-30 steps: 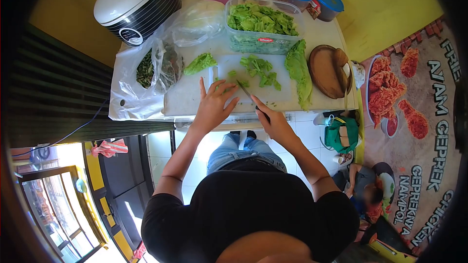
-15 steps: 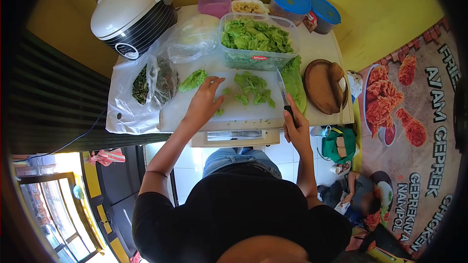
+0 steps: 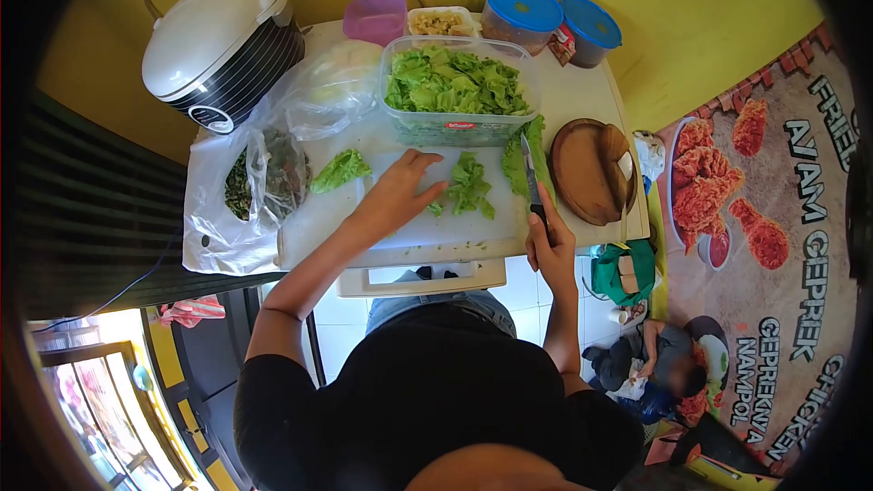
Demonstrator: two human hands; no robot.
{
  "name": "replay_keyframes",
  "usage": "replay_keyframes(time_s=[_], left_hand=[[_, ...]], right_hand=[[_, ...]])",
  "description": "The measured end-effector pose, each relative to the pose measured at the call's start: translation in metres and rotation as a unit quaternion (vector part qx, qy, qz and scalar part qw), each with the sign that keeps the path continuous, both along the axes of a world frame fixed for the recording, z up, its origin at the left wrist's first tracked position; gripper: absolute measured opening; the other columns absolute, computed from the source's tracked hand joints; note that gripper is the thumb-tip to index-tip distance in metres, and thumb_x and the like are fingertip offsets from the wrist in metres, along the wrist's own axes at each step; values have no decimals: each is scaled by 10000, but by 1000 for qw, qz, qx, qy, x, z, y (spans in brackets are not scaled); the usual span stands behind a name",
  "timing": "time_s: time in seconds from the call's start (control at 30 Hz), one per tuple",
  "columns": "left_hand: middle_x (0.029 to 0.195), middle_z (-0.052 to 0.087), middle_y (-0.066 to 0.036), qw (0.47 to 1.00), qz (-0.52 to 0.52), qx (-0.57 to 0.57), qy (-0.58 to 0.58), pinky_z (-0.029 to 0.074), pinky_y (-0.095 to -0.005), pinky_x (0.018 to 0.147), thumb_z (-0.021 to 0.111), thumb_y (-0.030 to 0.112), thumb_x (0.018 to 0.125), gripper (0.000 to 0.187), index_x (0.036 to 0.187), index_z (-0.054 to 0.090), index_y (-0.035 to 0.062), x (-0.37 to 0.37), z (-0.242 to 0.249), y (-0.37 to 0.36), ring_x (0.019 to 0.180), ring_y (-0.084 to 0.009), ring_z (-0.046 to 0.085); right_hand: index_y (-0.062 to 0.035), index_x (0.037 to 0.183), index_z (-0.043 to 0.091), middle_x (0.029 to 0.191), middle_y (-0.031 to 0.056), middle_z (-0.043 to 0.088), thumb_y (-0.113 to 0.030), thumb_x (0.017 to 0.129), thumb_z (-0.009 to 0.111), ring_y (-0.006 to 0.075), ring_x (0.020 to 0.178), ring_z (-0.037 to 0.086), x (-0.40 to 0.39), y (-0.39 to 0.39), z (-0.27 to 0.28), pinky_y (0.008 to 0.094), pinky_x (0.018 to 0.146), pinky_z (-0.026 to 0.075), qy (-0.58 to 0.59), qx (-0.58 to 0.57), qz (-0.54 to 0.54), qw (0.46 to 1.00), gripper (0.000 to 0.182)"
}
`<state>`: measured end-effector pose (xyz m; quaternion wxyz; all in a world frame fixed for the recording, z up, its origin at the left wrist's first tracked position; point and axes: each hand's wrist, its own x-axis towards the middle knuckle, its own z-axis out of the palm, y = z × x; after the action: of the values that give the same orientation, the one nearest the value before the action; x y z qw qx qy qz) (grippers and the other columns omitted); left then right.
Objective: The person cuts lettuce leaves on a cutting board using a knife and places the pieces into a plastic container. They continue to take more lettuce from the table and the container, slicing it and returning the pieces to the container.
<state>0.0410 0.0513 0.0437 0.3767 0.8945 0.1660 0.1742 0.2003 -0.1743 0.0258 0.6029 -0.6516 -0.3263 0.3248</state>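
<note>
My right hand (image 3: 550,241) is wrapped round the dark handle of a knife (image 3: 527,164), its blade pointing away from me over a whole lettuce leaf (image 3: 516,162). My left hand (image 3: 400,189) is spread over a white cutting board (image 3: 503,205), thumb apart from the fingers and nothing visible in its grasp. Just right of its fingertips lie cut lettuce pieces (image 3: 469,184), some partly hidden by the hand. Another lettuce piece (image 3: 341,171) rests to its left. Behind the board stands a clear tub (image 3: 459,134) heaped with chopped lettuce (image 3: 455,82).
A rice cooker (image 3: 214,45) and plastic bags (image 3: 268,173) occupy the left side. Blue-lidded containers (image 3: 523,5) and a purple box (image 3: 375,20) line the back. A wooden mortar (image 3: 582,173) sits at right. A person (image 3: 659,359) is low at the lower right.
The view has shifted slightly. My left hand has moved right across the board, closer to the cut lettuce. The knife in my right hand has moved right, over the whole leaf.
</note>
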Motion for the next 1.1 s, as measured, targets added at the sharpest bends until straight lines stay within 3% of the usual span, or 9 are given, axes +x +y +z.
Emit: replay_keyframes(time_s=[0.07,0.17,0.3,0.4,0.47,0.7,0.9,0.97,1.1], left_hand=[[1100,581,-170,989,72,2,129,532,-354,803,671,129,866,451,1280,527,22,-15,11,2,891,-262,640],[1083,589,-166,983,48,-55,171,534,-351,794,674,128,866,469,1297,513,39,-21,-1,2,888,-260,641],[1087,597,-171,981,-13,-181,73,538,-355,780,669,113,863,464,1293,514,36,7,-20,-6,897,-259,647],[1090,604,-168,986,-6,-147,78,532,-370,821,666,117,870,449,1287,521,38,15,-4,-10,922,-273,644],[1204,558,-186,995,-54,44,68,488,-404,923,670,207,886,493,1322,495,57,17,1,0,1046,-320,598],[1339,409,-188,972,-164,167,-15,357,-473,1050,704,462,822,664,1303,468,70,46,-36,7,1215,-396,435],[1171,460,-136,967,-184,174,25,345,-450,1022,695,479,820,557,1177,525,86,66,-42,1,1095,-331,452],[1064,505,-104,954,-229,195,5,406,-435,944,647,431,874,388,1057,556,101,70,-39,1,1033,-299,489],[937,536,-89,936,-284,206,13,472,-415,820,597,375,923,282,956,560,98,73,-43,-1,906,-283,545]], right_hand=[[-86,1494,343,561,-62,397,-149,1020,490,16,410,339,3,0,0,195,363,271,20,2,-12,1000,501],[-81,1492,345,561,-63,396,-144,1021,484,18,409,336,4,0,-4,197,364,270,19,9,-21,1000,495],[-85,1493,345,559,-62,400,-142,1023,480,18,409,336,2,3,-5,200,364,269,21,15,-12,1000,493],[-94,1496,342,558,-59,406,-136,1022,480,19,404,333,3,0,-6,202,363,268,26,7,-10,1000,496],[-101,1495,349,558,-57,413,-134,1020,483,20,402,334,6,-2,-10,200,364,269,26,23,-16,999,495],[-100,1486,368,558,-59,413,-146,1017,494,16,411,346,3,-11,-10,197,366,284,17,-2,-25,1000,488],[-115,1486,375,566,-61,416,-155,1017,497,16,418,345,0,-10,-12,196,368,287,23,4,-10,1000,486],[-111,1484,376,578,-60,420,-155,1018,496,17,420,342,-1,-9,-11,196,368,285,15,0,-6,1000,484],[-110,1484,377,583,-61,414,-150,1018,494,18,420,341,-1,-8,-12,195,370,283,16,1,-1,1000,482]])
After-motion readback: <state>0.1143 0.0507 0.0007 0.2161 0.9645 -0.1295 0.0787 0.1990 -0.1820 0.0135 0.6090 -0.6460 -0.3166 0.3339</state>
